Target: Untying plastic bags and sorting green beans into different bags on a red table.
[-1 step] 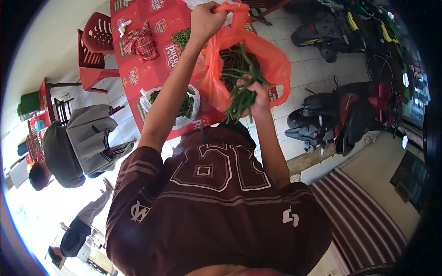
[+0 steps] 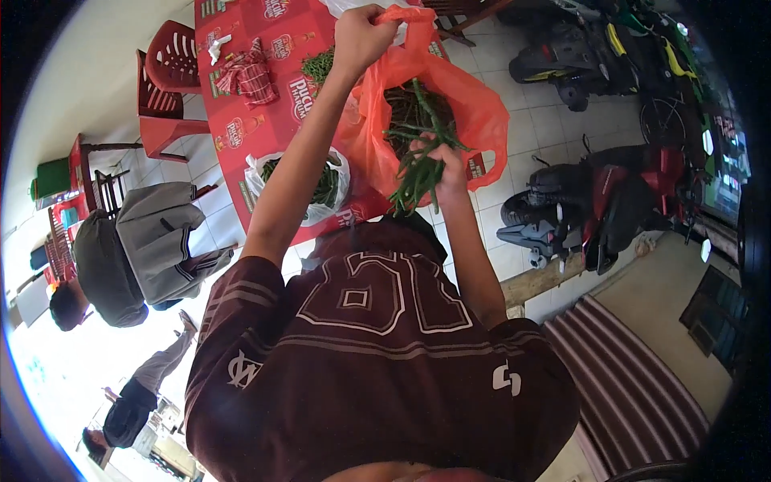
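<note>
My left hand (image 2: 363, 38) is closed on the gathered rim of an orange plastic bag (image 2: 478, 100), holding it up at the far side of the table. Its mouth gapes toward me, and brownish stringy stems (image 2: 404, 108) show inside. In front of that opening, my right hand (image 2: 450, 167) is closed around a bunch of thin green stalks (image 2: 414, 181), whose exact kind I cannot tell. They hang toward me below the fist, and some tips stick out past it over the bag. Beneath my left forearm, a white plastic bag (image 2: 341, 193) holds more green pieces.
The red printed table (image 2: 281, 112) carries a small green heap (image 2: 319, 66), a checked red cloth (image 2: 253, 79) and a crumpled white tissue (image 2: 217, 50). Red chairs (image 2: 173, 60) and a seated person (image 2: 108, 269) are at left. Motorcycles (image 2: 634, 181) stand at right.
The bunch in my right hand has tilted slightly, its upper tips shifting right and lower. My left hand still holds the orange bag's rim in the same place.
</note>
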Demonstrator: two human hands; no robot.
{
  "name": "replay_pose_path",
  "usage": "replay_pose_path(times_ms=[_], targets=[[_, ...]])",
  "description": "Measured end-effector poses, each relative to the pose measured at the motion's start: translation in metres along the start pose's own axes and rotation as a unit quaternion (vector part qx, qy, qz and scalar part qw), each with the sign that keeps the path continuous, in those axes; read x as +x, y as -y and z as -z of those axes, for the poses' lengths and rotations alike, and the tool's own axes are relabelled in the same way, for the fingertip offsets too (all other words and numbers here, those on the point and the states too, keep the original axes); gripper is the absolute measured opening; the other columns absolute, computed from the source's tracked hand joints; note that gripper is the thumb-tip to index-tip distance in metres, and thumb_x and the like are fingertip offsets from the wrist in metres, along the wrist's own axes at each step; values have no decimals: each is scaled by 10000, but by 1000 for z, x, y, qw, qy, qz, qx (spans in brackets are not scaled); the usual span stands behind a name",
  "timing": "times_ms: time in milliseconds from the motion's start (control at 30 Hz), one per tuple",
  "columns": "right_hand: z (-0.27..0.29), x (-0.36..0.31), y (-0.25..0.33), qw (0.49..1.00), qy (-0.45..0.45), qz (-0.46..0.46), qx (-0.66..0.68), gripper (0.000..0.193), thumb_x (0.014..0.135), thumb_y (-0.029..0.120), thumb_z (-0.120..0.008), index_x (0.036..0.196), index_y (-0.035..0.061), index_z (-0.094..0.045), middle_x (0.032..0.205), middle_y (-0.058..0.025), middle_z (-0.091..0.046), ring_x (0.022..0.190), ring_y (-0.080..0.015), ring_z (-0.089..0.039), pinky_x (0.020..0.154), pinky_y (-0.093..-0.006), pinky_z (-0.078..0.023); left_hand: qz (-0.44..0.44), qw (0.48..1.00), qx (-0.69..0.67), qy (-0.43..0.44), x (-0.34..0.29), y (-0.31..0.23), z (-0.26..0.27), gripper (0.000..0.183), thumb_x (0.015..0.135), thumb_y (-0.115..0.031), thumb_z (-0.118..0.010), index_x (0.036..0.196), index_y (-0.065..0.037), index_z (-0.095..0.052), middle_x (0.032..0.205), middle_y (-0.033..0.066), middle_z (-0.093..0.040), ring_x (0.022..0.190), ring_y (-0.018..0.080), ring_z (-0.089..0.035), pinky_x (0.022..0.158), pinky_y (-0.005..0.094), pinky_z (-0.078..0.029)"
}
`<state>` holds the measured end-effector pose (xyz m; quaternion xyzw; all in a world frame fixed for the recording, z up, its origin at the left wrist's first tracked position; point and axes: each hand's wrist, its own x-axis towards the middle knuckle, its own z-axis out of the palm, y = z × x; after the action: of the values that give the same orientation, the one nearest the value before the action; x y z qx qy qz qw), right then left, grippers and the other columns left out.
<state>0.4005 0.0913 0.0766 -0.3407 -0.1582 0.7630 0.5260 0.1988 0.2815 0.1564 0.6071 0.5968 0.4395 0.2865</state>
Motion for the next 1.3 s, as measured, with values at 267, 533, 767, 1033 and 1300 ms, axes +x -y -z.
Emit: replay_pose_path(times_ms=[267, 533, 767, 1033, 1300], targets=[[15, 55, 3, 993, -105, -37, 46, 216, 805, 78, -565, 1009, 6, -578, 898, -116, -600, 810, -259, -623, 822, -437, -563, -11, 999, -50, 10, -14, -13, 25, 317, 770, -221, -702, 987, 5, -752, 786, 148, -737, 707, 207, -718, 692, 348, -554], [118, 156, -26, 924, -199, 6, -326, 605, 857, 408, -761, 1232, -45, -616, 1252, -194, -660, 1169, -344, -629, 1029, -447, -479, -72, 996, -44, 34, -29, -31, 39, 288, 784, -175, -729, 1016, -6, -752, 805, 115, -738, 675, 154, -682, 665, 322, -538], [59, 110, 10, 684, -58, 135, -715, 745, 818, 504, -791, 1342, 13, -593, 1326, -208, -647, 1265, -374, -598, 1035, -451, -479, -45, 998, -42, 33, -59, -10, 89, 254, 787, -118, -720, 1012, -5, -749, 793, 93, -730, 691, 114, -663, 655, 287, -521], [8, 109, -4, 638, 107, -19, -762, 648, 750, 483, -849, 1196, 50, -664, 1108, -183, -721, 985, -334, -709, 867, -453, -557, -111, 992, -33, 52, -84, -19, 103, 203, 864, -75, -702, 1046, 11, -729, 872, 70, -758, 816, 97, -680, 706, 283, -537], [57, 148, -22, 437, -14, 247, -865, 770, 751, 397, -853, 1406, 147, -535, 1243, -162, -583, 1205, -344, -572, 1009, -466, -485, -120, 989, 13, 86, -87, -30, 113, 232, 835, -35, -698, 1062, 3, -733, 916, 101, -770, 837, 125, -697, 739, 295, -548]])
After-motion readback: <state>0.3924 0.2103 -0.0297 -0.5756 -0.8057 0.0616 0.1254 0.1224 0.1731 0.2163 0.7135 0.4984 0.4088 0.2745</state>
